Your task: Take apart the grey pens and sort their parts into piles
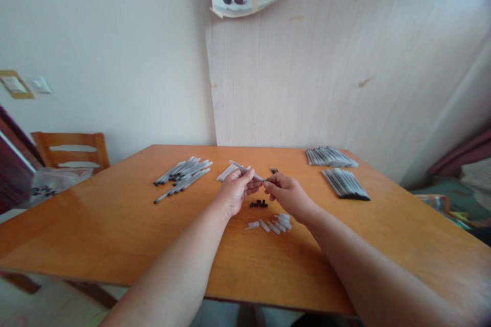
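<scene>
My left hand (238, 190) is closed around a slim translucent pen barrel (239, 165), held tilted above the middle of the table. At the barrel's near right end, the fingers of my right hand (286, 191) are pinched together; what they grip there is mostly hidden, apart from a small dark bit at the tip. Below my hands lie several small black plugs (259, 204). Nearer to me are several white translucent pen caps (279, 224). Behind my left hand, a few clear thin tubes (226, 172) lie on the table.
On the wooden table (153, 250), a loose pile of pens (184, 173) lies left. Two stacks of pens, one farther back (330, 157) and one nearer (346, 184), lie right. A wooden chair (72, 140) with a plastic bag (57, 180) stands at the left; a wall closes the back.
</scene>
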Action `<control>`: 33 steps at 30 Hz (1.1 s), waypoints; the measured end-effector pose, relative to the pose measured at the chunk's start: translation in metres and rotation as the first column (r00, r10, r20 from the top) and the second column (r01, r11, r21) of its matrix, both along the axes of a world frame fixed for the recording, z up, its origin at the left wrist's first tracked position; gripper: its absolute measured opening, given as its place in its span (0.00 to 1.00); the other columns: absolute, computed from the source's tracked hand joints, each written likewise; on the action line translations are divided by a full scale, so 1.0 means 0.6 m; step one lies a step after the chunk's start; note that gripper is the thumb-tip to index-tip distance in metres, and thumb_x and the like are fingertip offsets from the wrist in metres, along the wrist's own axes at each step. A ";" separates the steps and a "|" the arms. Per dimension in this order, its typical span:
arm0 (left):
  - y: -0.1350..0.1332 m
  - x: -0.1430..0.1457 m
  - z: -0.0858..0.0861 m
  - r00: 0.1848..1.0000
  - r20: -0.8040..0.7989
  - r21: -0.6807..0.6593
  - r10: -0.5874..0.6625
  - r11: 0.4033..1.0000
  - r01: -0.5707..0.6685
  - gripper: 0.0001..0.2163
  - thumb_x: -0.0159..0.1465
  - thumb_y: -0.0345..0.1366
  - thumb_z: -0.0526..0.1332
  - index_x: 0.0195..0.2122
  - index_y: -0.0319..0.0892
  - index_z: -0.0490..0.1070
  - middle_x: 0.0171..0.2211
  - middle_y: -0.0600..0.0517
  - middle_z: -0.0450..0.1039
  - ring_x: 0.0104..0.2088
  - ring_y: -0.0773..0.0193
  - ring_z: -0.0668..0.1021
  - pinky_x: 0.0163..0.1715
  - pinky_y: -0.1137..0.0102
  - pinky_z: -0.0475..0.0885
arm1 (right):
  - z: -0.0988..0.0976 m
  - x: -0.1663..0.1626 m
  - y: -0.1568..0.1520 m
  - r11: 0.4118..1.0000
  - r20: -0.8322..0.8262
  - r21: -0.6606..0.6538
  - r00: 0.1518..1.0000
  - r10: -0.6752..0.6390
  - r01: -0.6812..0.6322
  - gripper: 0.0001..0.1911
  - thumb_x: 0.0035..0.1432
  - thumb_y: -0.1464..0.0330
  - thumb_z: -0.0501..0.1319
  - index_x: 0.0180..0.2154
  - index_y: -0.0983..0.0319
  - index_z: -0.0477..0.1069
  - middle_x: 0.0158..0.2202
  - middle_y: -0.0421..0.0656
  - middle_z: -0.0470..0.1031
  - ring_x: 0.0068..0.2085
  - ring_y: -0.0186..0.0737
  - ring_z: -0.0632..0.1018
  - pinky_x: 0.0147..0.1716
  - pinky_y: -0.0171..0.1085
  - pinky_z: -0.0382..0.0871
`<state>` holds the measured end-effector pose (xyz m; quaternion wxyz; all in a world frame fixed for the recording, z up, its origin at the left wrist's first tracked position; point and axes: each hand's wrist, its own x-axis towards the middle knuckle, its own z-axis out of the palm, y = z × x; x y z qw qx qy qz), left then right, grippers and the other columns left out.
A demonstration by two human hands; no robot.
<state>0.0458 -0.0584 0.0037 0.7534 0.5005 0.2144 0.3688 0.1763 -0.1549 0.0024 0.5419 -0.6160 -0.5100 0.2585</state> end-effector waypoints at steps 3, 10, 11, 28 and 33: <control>0.000 0.000 0.000 1.000 0.009 -0.006 -0.005 1.000 0.005 0.14 0.55 0.42 0.68 0.34 0.40 0.67 0.31 0.49 0.77 0.31 0.63 0.80 0.34 0.68 0.72 | -0.002 0.000 0.001 0.999 -0.010 0.037 1.000 -0.021 0.021 0.12 0.53 0.60 0.62 0.32 0.61 0.64 0.25 0.36 0.68 0.24 0.30 0.68 0.24 0.32 0.61; 0.000 0.000 0.000 1.000 0.000 0.000 -0.012 1.000 0.012 0.13 0.56 0.42 0.67 0.34 0.40 0.67 0.31 0.48 0.77 0.32 0.62 0.80 0.34 0.68 0.72 | 0.005 -0.002 -0.003 0.999 -0.008 -0.033 1.000 -0.016 0.015 0.11 0.56 0.61 0.57 0.29 0.62 0.64 0.25 0.38 0.69 0.23 0.30 0.68 0.24 0.32 0.61; 0.000 0.000 0.000 1.000 -0.001 0.002 -0.013 1.000 0.013 0.13 0.56 0.42 0.67 0.34 0.40 0.67 0.31 0.48 0.77 0.31 0.62 0.80 0.34 0.68 0.73 | 0.004 -0.001 -0.002 1.000 -0.008 -0.004 1.000 -0.015 0.015 0.10 0.55 0.62 0.59 0.30 0.62 0.64 0.25 0.37 0.68 0.23 0.30 0.68 0.24 0.32 0.61; -0.002 0.003 -0.004 1.000 -0.023 -0.005 -0.013 1.000 0.013 0.13 0.57 0.42 0.66 0.35 0.41 0.64 0.31 0.48 0.77 0.31 0.62 0.80 0.32 0.68 0.73 | -0.004 0.005 0.002 0.997 0.141 0.036 0.988 -0.068 0.064 0.08 0.53 0.63 0.60 0.31 0.62 0.67 0.23 0.38 0.69 0.24 0.31 0.68 0.24 0.32 0.61; -0.004 0.004 -0.002 1.000 -0.027 -0.021 0.002 1.000 -0.002 0.12 0.58 0.41 0.65 0.35 0.41 0.64 0.29 0.49 0.76 0.29 0.63 0.80 0.31 0.69 0.73 | -0.005 0.005 0.001 0.994 0.223 0.034 0.969 -0.111 0.106 0.10 0.52 0.62 0.61 0.32 0.62 0.68 0.25 0.39 0.71 0.25 0.32 0.70 0.24 0.32 0.62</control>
